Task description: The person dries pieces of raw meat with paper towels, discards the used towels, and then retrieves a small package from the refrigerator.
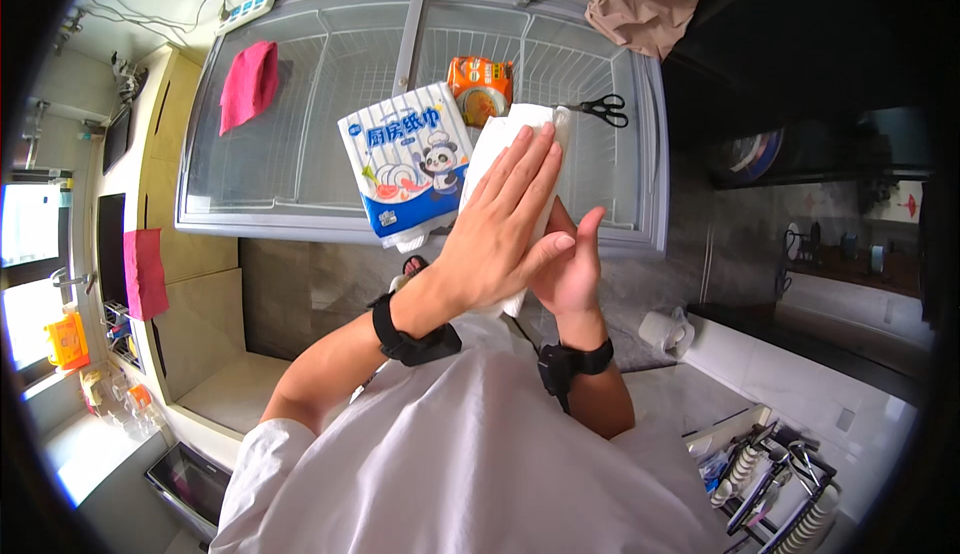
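Observation:
My left hand (499,227) lies flat, fingers together, along the upper face of a stack of white paper towels (517,117). My right hand (571,269) supports the stack from its right side and behind, thumb raised; its fingers are mostly hidden. The stack is held between both palms, above the front of a glass-topped chest freezer (352,227). Left of it, a packet of kitchen paper towels (409,156) with a panda print lies on the glass. Beyond the stack is an orange food packet (480,88). Black-handled scissors (606,109) lie to the right, blades partly covered.
A pink cloth (251,87) is on the freezer's left side, near a power strip (246,12) with cables. Brown fabric (645,2) hangs over the back right corner. A counter (146,179) stands left; a dish rack (780,479) is at lower right.

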The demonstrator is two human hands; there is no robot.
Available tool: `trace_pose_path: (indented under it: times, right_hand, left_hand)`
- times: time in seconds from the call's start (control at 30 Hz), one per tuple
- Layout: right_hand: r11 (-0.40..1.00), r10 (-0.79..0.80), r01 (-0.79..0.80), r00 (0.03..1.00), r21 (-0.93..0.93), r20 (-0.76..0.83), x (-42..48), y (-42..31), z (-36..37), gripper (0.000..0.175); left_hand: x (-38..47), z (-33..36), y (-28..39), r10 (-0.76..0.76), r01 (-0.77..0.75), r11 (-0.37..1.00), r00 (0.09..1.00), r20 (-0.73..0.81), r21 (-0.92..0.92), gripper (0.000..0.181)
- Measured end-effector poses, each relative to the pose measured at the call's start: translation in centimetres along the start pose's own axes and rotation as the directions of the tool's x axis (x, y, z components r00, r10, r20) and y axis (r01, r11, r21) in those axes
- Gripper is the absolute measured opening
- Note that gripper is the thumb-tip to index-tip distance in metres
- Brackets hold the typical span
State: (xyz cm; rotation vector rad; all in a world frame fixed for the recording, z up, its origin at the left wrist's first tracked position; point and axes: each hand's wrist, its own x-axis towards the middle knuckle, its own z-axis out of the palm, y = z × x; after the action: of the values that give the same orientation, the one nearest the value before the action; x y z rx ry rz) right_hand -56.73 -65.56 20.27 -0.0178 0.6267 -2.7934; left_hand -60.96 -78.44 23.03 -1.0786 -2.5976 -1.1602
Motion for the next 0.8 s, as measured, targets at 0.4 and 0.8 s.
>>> trace_pose_path:
  times: [0.4, 0.8]
  right_hand:
    - [0.197, -0.584, 0.496, 0.752, -0.846, 0.305, 4.1, -2.8, 7.5, 0.097]
    - [-0.002, -0.491, 0.684, 0.635, -0.73, 0.596, 3.5, -3.8, 10.0, 0.119]
  left_hand:
    - [4.9, -2.4, 4.6, -0.05, -0.22, 0.787, 0.908, -0.416, -0.577, 0.105]
    - [4.4, -5.1, 6.0, 0.13, -0.342, 0.705, 0.923, -0.362, -0.621, 0.105]
